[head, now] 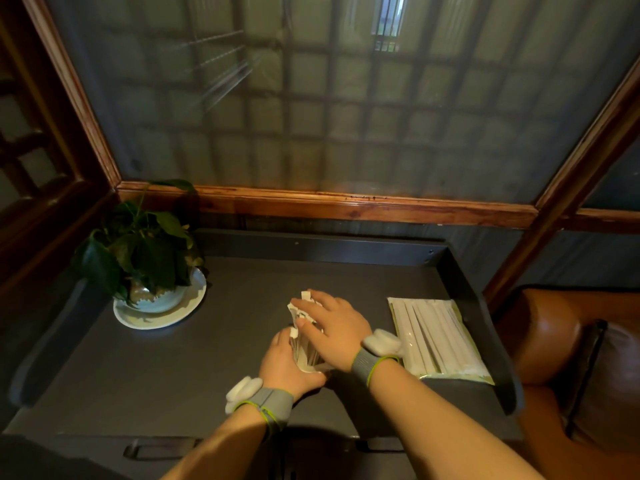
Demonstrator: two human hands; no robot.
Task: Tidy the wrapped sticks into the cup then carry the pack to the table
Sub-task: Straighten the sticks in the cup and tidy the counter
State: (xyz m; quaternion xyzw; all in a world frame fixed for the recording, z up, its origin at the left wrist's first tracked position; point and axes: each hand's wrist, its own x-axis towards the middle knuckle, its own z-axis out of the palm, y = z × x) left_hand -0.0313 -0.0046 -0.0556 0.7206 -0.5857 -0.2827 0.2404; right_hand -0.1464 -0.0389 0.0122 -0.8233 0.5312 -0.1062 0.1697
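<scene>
Gripping the cup mid-tabletop is the left hand, while the right hand lies flat, fingers spread, on the wrapped sticks poking out; the pack lies just right.

Bare table lies open between the potted plant at left and the pack at right; raised rims wall the back and sides.

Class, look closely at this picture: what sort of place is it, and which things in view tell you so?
Probably a restaurant or teahouse booth. Clues: the wood-framed lattice window, the leather seat, and a pack of wrapped sticks on the dark table.
</scene>
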